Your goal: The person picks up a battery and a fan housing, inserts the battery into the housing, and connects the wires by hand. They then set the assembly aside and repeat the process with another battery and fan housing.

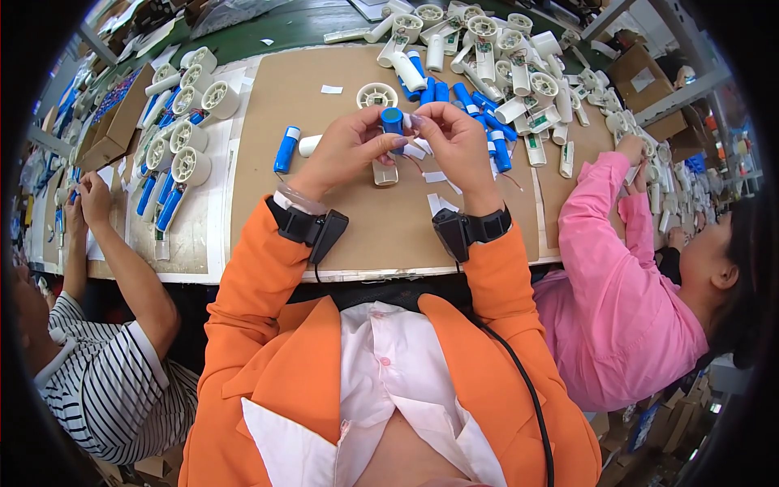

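Note:
My left hand [347, 146] is closed around a blue cylindrical battery [392, 117], held upright with its round end toward me. Beside it my right hand [456, 144] pinches a small white piece [408, 120] against or close to the battery's side; whether they touch, I cannot tell. Under my hands lies an open white handheld-fan housing [377, 95], its round head beyond the fingers and its handle partly hidden. A second blue battery [286, 150] with a white end rests left of my left hand, near a white tube [309, 145]. White paper slips [439, 204] lie below my right hand.
Piled white fan housings [483, 57] and loose blue batteries [462, 96] cover the far right. Rows of fan housings with batteries [191, 165] stand left, beside a cardboard box [114, 122]. Co-workers sit on both sides, one in a striped shirt [122, 390], one in pink [608, 300].

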### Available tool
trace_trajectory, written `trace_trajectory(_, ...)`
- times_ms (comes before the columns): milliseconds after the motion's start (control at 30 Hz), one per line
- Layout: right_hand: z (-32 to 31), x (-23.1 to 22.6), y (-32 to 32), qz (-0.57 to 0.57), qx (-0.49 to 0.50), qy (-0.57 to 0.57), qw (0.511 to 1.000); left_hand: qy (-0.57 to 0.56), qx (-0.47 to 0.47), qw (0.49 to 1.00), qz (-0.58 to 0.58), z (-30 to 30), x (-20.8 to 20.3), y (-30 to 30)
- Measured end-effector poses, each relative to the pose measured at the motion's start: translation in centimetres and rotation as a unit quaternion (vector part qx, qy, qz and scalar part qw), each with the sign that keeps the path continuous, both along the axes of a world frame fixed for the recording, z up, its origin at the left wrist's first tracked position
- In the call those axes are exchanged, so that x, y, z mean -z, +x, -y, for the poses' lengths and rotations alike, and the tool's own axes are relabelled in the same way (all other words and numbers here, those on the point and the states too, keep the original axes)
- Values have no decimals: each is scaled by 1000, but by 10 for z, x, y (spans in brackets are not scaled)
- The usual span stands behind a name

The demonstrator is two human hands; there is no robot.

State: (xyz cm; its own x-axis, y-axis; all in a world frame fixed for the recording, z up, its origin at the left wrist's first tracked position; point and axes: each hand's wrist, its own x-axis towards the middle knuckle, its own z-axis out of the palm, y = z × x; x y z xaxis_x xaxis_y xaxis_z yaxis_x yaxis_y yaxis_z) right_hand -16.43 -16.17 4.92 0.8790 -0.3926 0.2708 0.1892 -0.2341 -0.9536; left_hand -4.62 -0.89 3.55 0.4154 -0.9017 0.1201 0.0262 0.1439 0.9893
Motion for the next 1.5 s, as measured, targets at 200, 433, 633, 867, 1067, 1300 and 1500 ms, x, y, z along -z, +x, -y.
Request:
trace_trajectory(200,8,2,-1,14,145,-222,964,-26,60,997,-31,-3,-3,-4)
trace_trajectory(433,27,-1,-8,-32,221,-370,902,-90,86,991,-42,-4,-2,-1)
trace_trajectory(633,26,-3,-11,-46,-92,43,994,-80,62,995,-3,-7,3,5)
trace_trajectory(867,17,2,-10,-98,-190,32,976,-73,61,995,15,-9,-10,-4)
trace_trajectory(1067,13,2,-5,-121,-141,30,982,-120,-104,987,3,0,-9,-9)
trace_trajectory(1300,-7,4,0,111,2,-107,988,11,5,994,-105,-6,-3,6)
trace_trajectory(1500,-6,7,5,166,-6,-291,942,38,26,986,-161,-6,-1,2)
